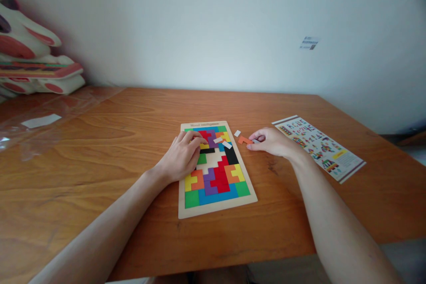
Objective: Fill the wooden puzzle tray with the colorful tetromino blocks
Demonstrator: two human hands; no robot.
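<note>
A wooden puzzle board (pixel 218 211) with a pale frame lies on the table, filled with red, blue, green, yellow, orange, purple and black block pieces around a bare patch in the middle. My left hand (pixel 181 155) rests on its left edge, fingers bent and apart, fingertips over the upper left pieces; I see nothing held in it. Right of the board, my right hand (pixel 271 142) pinches a small flat grey piece (pixel 256 141) between thumb and fingertips. An orange puzzle piece (pixel 244 140) is right at those fingertips. Small white rectangles (pixel 227 144) lie loose on the board's upper right.
Another white rectangle (pixel 237 133) lies just off the board. A printed pattern sheet (pixel 324 151) is on the right, beyond my right wrist. Clear plastic wrapping (pixel 76 102) and a toy animal with a keyboard (pixel 40 73) are at the left. The wall stands behind the wooden table (pixel 149 111).
</note>
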